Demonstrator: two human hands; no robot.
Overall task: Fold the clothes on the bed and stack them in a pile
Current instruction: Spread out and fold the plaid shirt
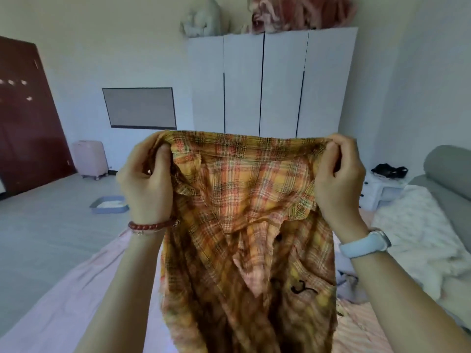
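We hold the plaid shirt up over the bed, left hand and right hand each pinching a shoulder

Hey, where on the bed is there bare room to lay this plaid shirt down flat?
The pink sheet left of the plaid shirt, below the left hand, shows bare out to the bed edge. The right side is crowded: a white fluffy blanket and crumpled clothes lie below the right hand. The shirt hides the bed straight ahead.
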